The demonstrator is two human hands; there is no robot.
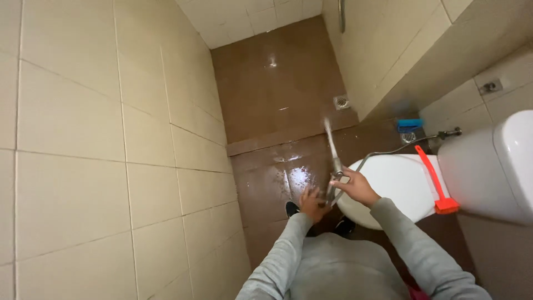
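Observation:
I look down into a narrow bathroom. My right hand (357, 187) grips a metal spray nozzle (335, 169) whose grey hose (383, 153) runs back to a wall valve (451, 133). A jet of water (328, 133) shoots from the nozzle toward the wet brown floor (277, 94). My left hand (312, 204) sits just below the nozzle, fingers curled, touching its lower end. Both arms wear grey sleeves. Beside my right hand is a white toilet (397, 183) with its lid closed.
An orange-red scraper tool (436, 180) lies across the toilet lid by the white tank (499, 166). A blue brush (410, 124) rests on the floor near the wall. A floor drain (341, 102) sits past a step. Beige tiled walls close in on both sides.

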